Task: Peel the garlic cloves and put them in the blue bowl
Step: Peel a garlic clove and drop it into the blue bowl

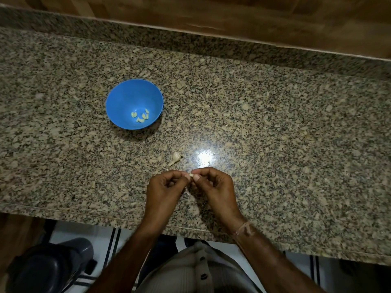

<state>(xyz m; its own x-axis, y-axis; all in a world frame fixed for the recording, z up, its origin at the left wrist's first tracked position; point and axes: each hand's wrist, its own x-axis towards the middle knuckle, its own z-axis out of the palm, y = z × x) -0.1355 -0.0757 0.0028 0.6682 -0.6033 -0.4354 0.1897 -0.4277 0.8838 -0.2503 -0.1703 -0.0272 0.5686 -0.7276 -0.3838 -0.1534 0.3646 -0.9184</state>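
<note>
Head camera is looking straight down on a speckled granite desk (275,134), and the person is standing at its near edge. Both hands are meeting just inside that edge, around the middle of its length. The left hand (167,187) and the right hand (213,187) are curling in towards each other, fingertips touching, and together they are pinching a small pale garlic clove (191,175) between thumbs and forefingers. How much skin is on it is too small to tell.

Just beyond the hands, towards the far edge, another piece of garlic (175,157) is lying on the desk, apart from the fingers, beside a bright patch of reflected light (204,156). The blue bowl (127,98) is sitting upright further off, towards the far left of the desk and well apart from both hands. A few peeled cloves (140,117) are resting at its bottom. A thin thread band (243,227) is circling the right wrist.
</note>
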